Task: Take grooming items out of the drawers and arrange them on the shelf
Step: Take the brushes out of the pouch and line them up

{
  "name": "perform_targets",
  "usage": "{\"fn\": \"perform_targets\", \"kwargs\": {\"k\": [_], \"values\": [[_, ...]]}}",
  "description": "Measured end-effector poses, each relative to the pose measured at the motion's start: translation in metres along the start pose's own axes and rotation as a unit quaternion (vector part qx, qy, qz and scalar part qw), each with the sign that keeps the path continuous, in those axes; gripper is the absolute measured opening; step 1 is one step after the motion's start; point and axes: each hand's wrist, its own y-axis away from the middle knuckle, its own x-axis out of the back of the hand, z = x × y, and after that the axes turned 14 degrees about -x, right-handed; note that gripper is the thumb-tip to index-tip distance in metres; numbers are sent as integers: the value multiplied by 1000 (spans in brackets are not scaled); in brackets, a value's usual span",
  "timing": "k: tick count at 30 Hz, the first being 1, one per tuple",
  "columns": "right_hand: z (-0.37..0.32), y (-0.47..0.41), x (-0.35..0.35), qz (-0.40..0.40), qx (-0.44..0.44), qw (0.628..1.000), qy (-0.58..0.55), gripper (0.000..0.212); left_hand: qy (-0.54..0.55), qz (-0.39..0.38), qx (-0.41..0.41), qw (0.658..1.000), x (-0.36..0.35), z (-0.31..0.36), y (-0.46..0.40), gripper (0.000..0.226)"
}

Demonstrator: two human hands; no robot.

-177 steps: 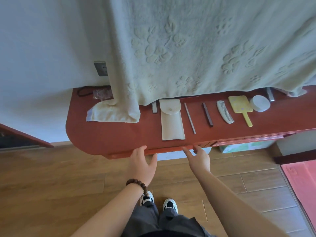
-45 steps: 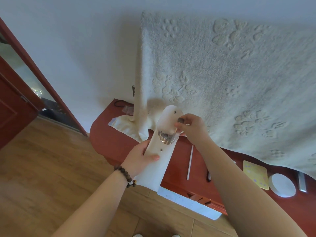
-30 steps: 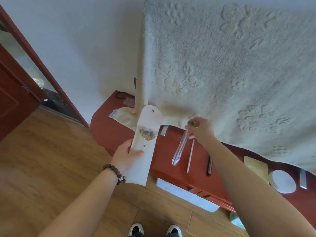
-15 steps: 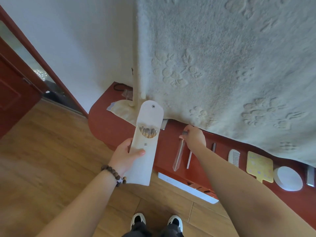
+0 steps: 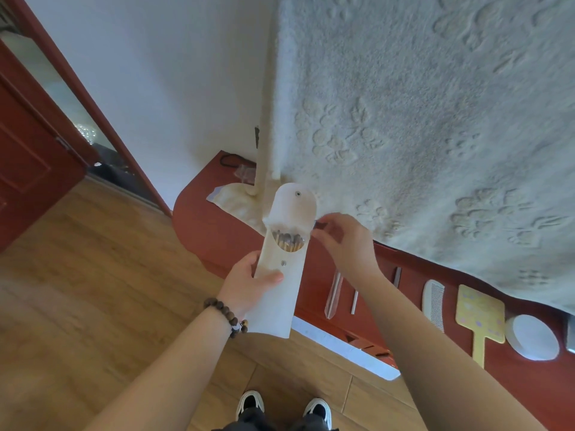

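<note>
I held the cream pouch [image 5: 280, 269] upright above the red shelf's [image 5: 214, 241] front edge, my left hand [image 5: 245, 283] wrapped round its middle, thumb pressed just under the snap. My right hand [image 5: 345, 241] hovered at the pouch mouth, fingers curled as if to pinch, gripping nothing that I could see. The pouch looked soft, flat and light, its flap open, slim tool ends bunched inside. I judged those tools stiff and slippery, best taken by their tips one at a time. A clear-sleeved tool [image 5: 333, 292] lay on the shelf nearby.
</note>
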Motion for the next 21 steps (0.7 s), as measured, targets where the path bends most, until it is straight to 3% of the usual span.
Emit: {"fn": "perform_targets", "kwargs": {"k": [3,11,18,21], "values": [[-17,14,-10,-55,51,997,11,22,18,-23,-10,1000,-3,3,3,39],[-16,23,-11,-88,-10,996,-4,22,-1,-68,-59,996,-4,7,12,43],[-17,3,3,-18,-94,990,-106,11,-37,-79,-64,994,-2,8,14,39],[-17,-2,7,-35,-122,979,-158,11,-26,-69,-57,996,-5,5,17,40]]}}
